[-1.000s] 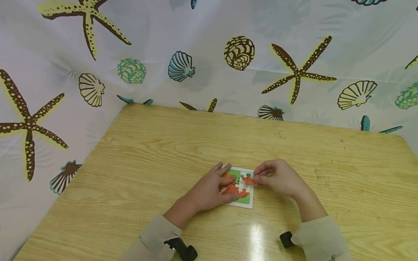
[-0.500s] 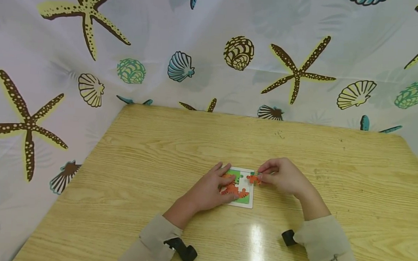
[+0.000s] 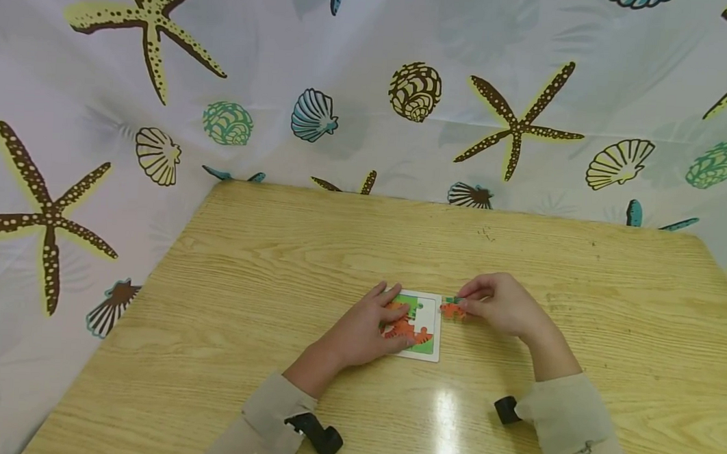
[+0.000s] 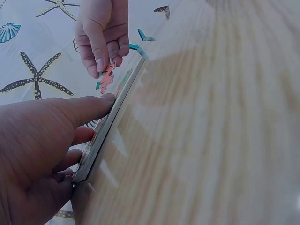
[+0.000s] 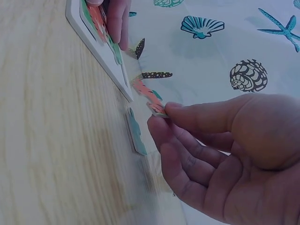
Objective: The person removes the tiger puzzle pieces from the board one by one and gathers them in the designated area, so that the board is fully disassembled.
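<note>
Puzzle board (image 3: 425,316) lies flat on the tabletop (image 3: 275,270), its left part under the left hand (image 3: 371,333), whose fingers are spread over the picture; a sideways push from them could slide it or shift fitted pieces. Right of those fingertips, a white gap lies bare, and knobs bordering it might lift if knocked. Near a corner of the board, the right wrist view shows a blue-green piece (image 5: 136,133), apparently on the tabletop, which a stray finger could nudge away. Farthest right, the right hand (image 3: 498,307) pinches an orange piece (image 3: 453,310) by one end; so small a hold could let it twist or drop.
</note>
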The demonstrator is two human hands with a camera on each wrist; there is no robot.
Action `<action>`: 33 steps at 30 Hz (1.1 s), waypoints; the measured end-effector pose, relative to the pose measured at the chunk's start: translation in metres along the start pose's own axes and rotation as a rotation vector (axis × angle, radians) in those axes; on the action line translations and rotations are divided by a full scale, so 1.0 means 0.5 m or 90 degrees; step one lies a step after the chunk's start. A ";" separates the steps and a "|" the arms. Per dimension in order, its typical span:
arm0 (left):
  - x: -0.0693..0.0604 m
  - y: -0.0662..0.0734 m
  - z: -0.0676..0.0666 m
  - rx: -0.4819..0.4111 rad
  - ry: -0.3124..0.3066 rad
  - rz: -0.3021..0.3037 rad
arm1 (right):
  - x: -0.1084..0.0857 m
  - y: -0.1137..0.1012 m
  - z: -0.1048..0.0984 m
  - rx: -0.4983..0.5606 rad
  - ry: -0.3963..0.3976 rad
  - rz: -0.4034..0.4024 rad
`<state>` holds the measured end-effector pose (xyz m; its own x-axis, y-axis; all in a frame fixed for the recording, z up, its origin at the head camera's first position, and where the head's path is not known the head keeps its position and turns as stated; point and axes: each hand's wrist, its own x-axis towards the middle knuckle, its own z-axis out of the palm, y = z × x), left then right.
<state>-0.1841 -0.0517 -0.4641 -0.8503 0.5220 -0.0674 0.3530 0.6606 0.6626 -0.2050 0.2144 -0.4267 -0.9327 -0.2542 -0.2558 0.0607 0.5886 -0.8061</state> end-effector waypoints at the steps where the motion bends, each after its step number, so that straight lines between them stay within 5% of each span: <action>1: 0.000 0.000 0.000 -0.001 0.000 0.000 | 0.000 0.001 -0.001 0.001 0.000 0.001; 33: 0.003 -0.005 0.002 -0.005 -0.001 -0.002 | -0.010 0.018 -0.034 -0.023 0.031 0.041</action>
<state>-0.1860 -0.0519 -0.4668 -0.8511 0.5203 -0.0702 0.3472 0.6581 0.6681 -0.2056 0.2339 -0.4236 -0.9437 -0.1771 -0.2796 0.1094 0.6305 -0.7685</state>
